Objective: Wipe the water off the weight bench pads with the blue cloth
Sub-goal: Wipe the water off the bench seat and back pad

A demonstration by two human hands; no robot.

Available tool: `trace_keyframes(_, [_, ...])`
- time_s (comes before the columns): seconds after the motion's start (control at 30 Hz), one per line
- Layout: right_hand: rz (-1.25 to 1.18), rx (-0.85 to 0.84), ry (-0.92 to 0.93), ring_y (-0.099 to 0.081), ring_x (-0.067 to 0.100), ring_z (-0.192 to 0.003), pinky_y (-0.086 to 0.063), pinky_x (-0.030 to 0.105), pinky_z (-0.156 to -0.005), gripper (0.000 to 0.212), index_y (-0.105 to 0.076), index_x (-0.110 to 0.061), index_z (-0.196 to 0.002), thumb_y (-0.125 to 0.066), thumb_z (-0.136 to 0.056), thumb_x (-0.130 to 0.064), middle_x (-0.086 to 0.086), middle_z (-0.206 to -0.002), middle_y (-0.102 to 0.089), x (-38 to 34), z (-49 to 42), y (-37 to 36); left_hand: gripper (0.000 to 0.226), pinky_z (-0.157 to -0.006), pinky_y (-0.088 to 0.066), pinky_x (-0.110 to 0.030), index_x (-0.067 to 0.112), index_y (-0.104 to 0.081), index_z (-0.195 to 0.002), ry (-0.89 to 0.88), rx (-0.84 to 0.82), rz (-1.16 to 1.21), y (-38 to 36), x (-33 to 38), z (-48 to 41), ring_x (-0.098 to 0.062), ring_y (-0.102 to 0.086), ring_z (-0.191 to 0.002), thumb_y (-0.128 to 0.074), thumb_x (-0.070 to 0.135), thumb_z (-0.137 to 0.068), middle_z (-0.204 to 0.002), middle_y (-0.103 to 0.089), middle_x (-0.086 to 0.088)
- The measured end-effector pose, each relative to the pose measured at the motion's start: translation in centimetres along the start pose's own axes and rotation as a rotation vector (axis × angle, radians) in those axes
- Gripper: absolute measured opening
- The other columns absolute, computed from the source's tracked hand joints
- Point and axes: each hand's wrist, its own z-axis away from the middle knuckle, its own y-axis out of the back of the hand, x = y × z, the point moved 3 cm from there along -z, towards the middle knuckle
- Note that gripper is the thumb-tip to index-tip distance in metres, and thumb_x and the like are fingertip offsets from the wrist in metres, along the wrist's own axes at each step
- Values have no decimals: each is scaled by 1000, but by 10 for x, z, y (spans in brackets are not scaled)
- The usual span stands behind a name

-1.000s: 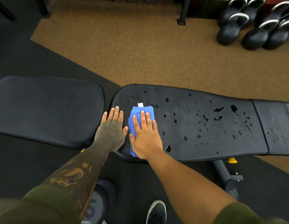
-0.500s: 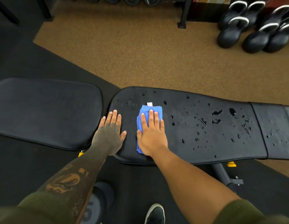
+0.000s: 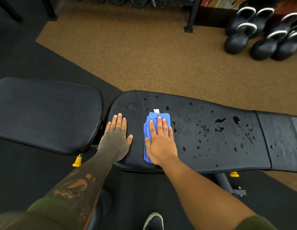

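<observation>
A folded blue cloth point(image 3: 149, 120) with a small white tag lies on the long black bench pad point(image 3: 202, 156). My right hand point(image 3: 161, 140) presses flat on the cloth, fingers together and pointing away from me. My left hand point(image 3: 115, 138) rests flat and empty on the pad's left end, fingers slightly apart. Water drops point(image 3: 219, 128) dot the pad to the right of the cloth and along its far edge. The separate black seat pad point(image 3: 44, 113) at the left looks dry.
Several black kettlebells point(image 3: 260, 39) stand on the brown floor at the back right. A rack leg point(image 3: 189, 22) stands behind the bench. Yellow adjustment knobs point(image 3: 77, 161) and the bench frame point(image 3: 227, 185) show below the pads. My shoe point(image 3: 153, 221) is at the bottom.
My right hand has slid the cloth to the right along the pad, away from my left hand. The strip between the hands now looks dry. The left hand stayed put.
</observation>
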Motion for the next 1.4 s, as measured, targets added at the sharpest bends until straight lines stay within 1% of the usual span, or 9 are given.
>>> trace_keyframes(0.33, [1,3,67,23,23,-148,12,42,-119,68,10,-21,-156,-8,-95,-47,7,-163,20,18,31,-8,73,-121,0,-43,5,11,-149,38,13,42,1,5,0,-28,14,-148,-19,48,-99,-160,16,-15])
trace_keyframes(0.6, [2,34,-76,16,32,-149,4,48,-121,65,7,-17,-156,-23,-102,-39,14,-162,17,7,-15,7,71,-121,0,-41,4,6,-151,38,37,91,3,5,-1,-27,12,-148,-18,46,-99,-160,12,-15])
trace_keyframes(0.73, [34,1,55,22,29,-148,11,46,-119,65,10,-19,-155,-9,-98,-42,11,-162,19,-15,-10,2,69,-121,3,-39,3,4,-151,27,58,106,8,5,-8,-26,10,-148,-18,43,-99,-161,10,-16])
trace_keyframes(0.83, [23,-23,119,20,25,-149,7,44,-120,69,7,-21,-156,-5,-92,-45,6,-164,16,-5,-1,1,69,-120,3,-39,2,1,-151,33,77,136,12,4,-12,-26,7,-149,-18,43,-99,-161,6,-16])
trace_keyframes(0.97, [21,-12,0,19,25,-149,4,46,-122,66,7,-20,-156,-11,-97,-44,6,-163,18,11,-18,7,69,-118,7,-37,3,4,-151,16,61,155,16,-1,-13,-25,10,-149,-18,43,-100,-161,8,-15])
trace_keyframes(1.1, [13,-2,-76,18,31,-149,3,48,-122,64,9,-16,-155,-22,-103,-37,12,-162,19,-7,-58,18,67,-117,9,-37,3,5,-151,-13,68,115,21,-8,-13,-26,10,-149,-16,42,-100,-161,9,-15])
trace_keyframes(1.2, [14,-15,-37,20,32,-148,5,48,-121,64,10,-17,-155,-22,-103,-38,13,-162,19,-33,-72,19,67,-118,5,-40,1,-4,-151,-36,102,86,22,-15,-15,-29,2,-149,-12,41,-98,-161,-1,-18])
trace_keyframes(1.33, [5,9,130,17,28,-149,5,47,-120,64,2,-20,-156,-26,-102,-38,8,-164,13,-53,-58,11,70,-118,-12,-44,-4,-25,-146,-26,136,57,21,-27,-21,-33,-21,-146,-14,42,-94,-155,-24,-22])
trace_keyframes(1.4, [7,-7,153,16,25,-150,2,47,-122,64,1,-22,-156,-26,-101,-39,5,-164,12,-45,-56,10,71,-118,-10,-44,-3,-24,-147,-24,134,62,23,-31,-24,-33,-20,-146,-13,42,-94,-156,-24,-22])
